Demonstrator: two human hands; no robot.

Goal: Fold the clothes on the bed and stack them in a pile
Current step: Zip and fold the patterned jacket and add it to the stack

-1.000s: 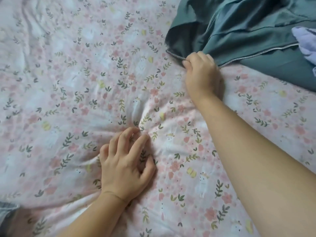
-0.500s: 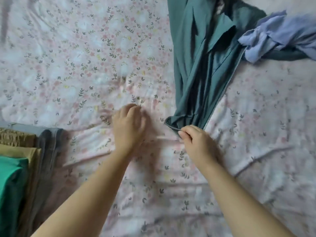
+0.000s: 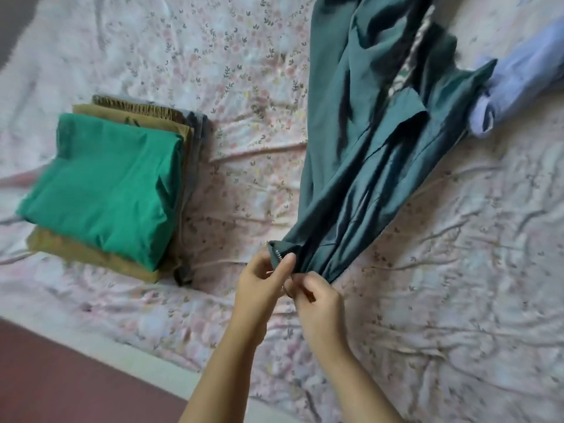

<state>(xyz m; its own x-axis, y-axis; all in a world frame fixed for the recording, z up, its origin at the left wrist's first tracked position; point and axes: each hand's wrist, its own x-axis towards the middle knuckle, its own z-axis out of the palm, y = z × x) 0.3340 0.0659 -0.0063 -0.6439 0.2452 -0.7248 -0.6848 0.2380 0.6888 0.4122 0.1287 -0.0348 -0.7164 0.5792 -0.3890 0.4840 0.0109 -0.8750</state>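
Soft, even, rather dim light spreads over the floral bedsheet (image 3: 244, 71). Shadows are faint, and the darkest sit in the folds of the teal jacket (image 3: 366, 148). Motion blur softens the whole frame, most of all at the lilac garment (image 3: 518, 83) and in the upper left corner. The wide lens stretches the corners.

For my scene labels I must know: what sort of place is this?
Probably a bedroom: a floral bed sheet covers the surface, a pile of folded clothes sits on it, and an unfolded teal zip jacket lies beside that.
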